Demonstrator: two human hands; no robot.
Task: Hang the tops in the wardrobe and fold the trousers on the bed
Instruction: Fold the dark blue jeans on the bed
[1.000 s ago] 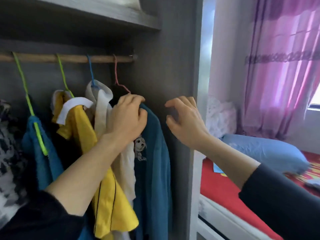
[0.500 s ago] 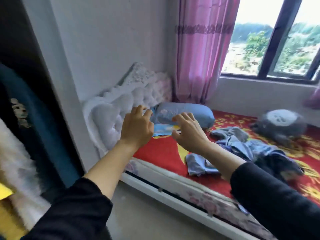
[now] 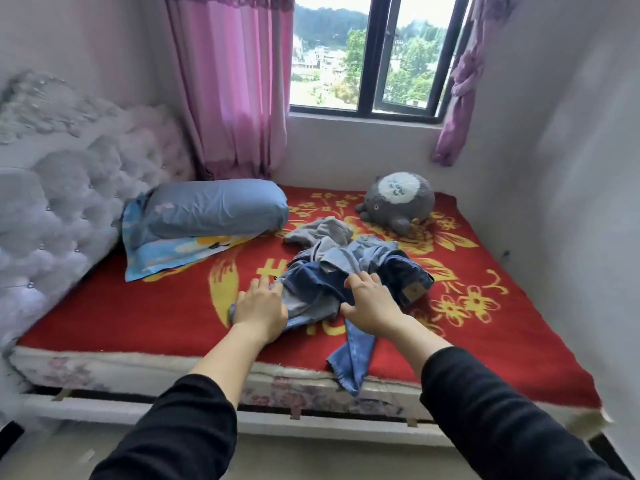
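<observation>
A heap of trousers [image 3: 332, 268] lies in the middle of the bed [image 3: 145, 306], which has a red blanket with yellow flowers. The heap holds light blue jeans, dark blue jeans with a brown patch [image 3: 412, 291] and a grey garment [image 3: 322, 233] at the back. One light denim leg [image 3: 353, 358] hangs over the near bed edge. My left hand [image 3: 259, 310] lies flat on the heap's left edge, fingers nearly straight. On the heap's front, my right hand [image 3: 370, 303] touches the denim with fingers slightly bent and thumb spread. No wardrobe or tops are in view.
A blue pillow [image 3: 214, 206] on a patterned cloth lies at the left by the white tufted headboard [image 3: 52, 202]. A grey plush toy [image 3: 398, 199] sits at the back. Pink curtains [image 3: 235, 98] and a window are behind; a wall runs along the bed's right side.
The view swung from the wardrobe rail to the bed. Both hands left the hanging tops and came down onto the heap of trousers.
</observation>
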